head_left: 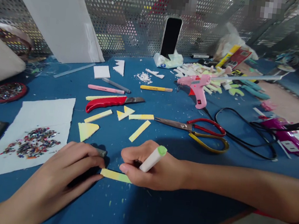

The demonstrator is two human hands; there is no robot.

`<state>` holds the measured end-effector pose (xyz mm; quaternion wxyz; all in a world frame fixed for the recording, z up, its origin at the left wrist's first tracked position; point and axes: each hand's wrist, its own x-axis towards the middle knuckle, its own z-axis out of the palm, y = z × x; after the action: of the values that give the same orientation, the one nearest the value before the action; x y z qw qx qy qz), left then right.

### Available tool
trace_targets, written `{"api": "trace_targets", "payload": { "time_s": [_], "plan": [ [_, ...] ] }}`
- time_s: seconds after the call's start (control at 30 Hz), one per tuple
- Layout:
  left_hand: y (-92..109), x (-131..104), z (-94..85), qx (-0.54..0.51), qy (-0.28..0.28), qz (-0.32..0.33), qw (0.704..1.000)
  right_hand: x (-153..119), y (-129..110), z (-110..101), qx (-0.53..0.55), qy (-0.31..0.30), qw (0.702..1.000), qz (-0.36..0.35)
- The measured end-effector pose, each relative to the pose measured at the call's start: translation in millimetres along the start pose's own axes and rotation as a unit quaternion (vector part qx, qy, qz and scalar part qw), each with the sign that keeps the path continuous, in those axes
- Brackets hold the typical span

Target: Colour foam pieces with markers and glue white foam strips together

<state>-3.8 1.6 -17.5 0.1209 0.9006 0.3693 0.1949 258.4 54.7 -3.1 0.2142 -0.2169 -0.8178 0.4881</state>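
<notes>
Both hands are busy at the near side of the blue bench (87,209): left hand (71,168) steadying, thumb and fingertips closed on the left end of the strip (115,175), right hand (156,166) wrapped firmly around the marker (151,160). And look at that strip: slim, flat and straight-edged, yellow on the left, turning pale green toward the right, where the right hand covers its end. It lies flat between the two hands, long axis running left to right, right end angled just a touch nearer. Up stands the marker, white barrel, bright green end leaning up and right, its writing tip hidden behind the fingers. Just beyond, on the far side, sit a yellow-green wedge (87,131) and a pale yellow strip (139,131) slanting far-right, with the scissors (173,123) farther still, blades pointing left, beside the red-handled knife (105,103).
</notes>
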Motion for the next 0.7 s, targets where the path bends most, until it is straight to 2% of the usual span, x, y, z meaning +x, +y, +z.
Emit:
{"api": "trace_targets", "payload": {
  "time_s": [0.13,0.27,0.37,0.7],
  "plan": [
    [-0.1,0.2,0.5,0.002,0.002,0.003,1.0,-0.6,-0.2,0.6,-0.021,-0.016,1.0,-0.011],
    [-0.2,-0.1,1.0,0.004,0.001,-0.001,1.0,-0.9,1.6,-0.3,-0.007,0.003,1.0,-0.017],
    [0.2,0.6,1.0,-0.001,0.004,-0.008,1.0,-1.4,2.4,-0.3,-0.018,-0.011,1.0,-0.019],
    [0.7,-1.3,-0.8,0.005,-0.002,-0.007,1.0,-1.6,1.3,-2.6,0.008,-0.018,1.0,-0.004]
  ]
}}
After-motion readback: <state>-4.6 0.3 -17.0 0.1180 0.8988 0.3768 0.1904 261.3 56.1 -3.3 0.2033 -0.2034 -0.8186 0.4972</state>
